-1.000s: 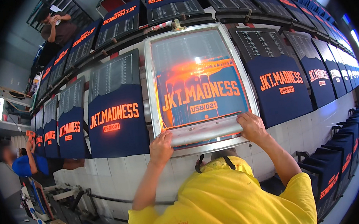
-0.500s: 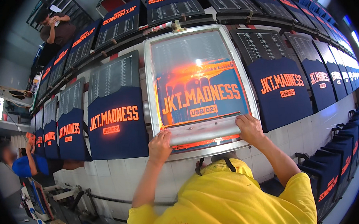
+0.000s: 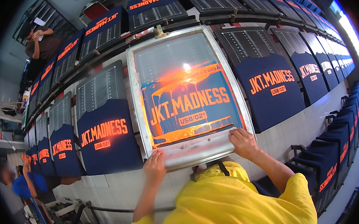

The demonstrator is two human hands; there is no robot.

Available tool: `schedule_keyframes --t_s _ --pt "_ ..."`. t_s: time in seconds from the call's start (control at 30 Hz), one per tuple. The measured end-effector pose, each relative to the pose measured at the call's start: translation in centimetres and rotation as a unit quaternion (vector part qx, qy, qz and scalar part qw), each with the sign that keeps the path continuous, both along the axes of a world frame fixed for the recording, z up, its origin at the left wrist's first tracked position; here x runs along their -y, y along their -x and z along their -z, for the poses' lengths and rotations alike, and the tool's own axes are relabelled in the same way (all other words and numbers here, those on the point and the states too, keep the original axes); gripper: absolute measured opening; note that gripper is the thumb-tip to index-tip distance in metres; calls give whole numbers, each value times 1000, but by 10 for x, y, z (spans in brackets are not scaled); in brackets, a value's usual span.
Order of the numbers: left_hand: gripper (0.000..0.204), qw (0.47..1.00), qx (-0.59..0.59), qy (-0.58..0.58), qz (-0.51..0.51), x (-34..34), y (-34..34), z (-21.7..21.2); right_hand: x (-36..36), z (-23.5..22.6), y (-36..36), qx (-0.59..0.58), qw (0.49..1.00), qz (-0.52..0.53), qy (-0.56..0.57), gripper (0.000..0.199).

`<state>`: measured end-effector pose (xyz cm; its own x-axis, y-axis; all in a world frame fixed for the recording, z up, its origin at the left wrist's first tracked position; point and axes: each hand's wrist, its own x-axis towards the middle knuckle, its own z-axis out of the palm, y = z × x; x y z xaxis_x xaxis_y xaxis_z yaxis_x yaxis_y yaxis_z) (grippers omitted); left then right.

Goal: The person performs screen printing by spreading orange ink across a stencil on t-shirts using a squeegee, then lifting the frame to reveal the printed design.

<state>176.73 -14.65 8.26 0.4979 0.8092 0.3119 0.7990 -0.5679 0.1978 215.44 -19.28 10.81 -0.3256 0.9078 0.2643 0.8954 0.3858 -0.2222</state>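
Note:
A silk screen in a metal frame [image 3: 136, 94] lies in front of me, with bright orange ink [image 3: 173, 77] smeared across its upper mesh. Orange lettering shows through the mesh over dark blue cloth. Near the frame's close edge rests a wide metal squeegee [image 3: 194, 147], its blade side towards the far end. At the squeegee's left end, my left hand [image 3: 154, 165] is closed on it with the fingers on top. My right hand [image 3: 243, 143] grips the other end, thumb side inward. A streak of orange ink lies just beyond the blade.
Dark blue shirts with orange print lie on black boards to the left [image 3: 107, 137] and right [image 3: 270, 90], with another row behind. More printed shirts hang over boards at lower right [image 3: 334, 160]. One person [image 3: 39, 40] stands at far left; another, in blue [image 3: 27, 185], is nearer.
Both hands have drawn the squeegee towards me, down to the frame's near edge. An orange ink streak now shows beyond it, below the lettering. The whole view has shifted and tilted slightly.

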Motion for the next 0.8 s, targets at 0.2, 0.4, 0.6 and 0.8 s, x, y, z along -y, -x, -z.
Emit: schedule_keyframes --t_s 0.2,0.4,0.6,0.8 --pt "39 1000 -11 13 1 -63 -6 -6 -65 3 -5 11 1000 -9 -18 24" --pt "45 1000 -16 13 20 -152 -11 -4 -146 -3 -15 24 999 -1 31 24" --pt "38 1000 7 26 -14 -233 -28 -9 -233 -3 -31 49 995 9 82 21" --pt "28 996 -33 81 -22 -252 -32 -35 -256 -22 -32 82 985 18 149 18"
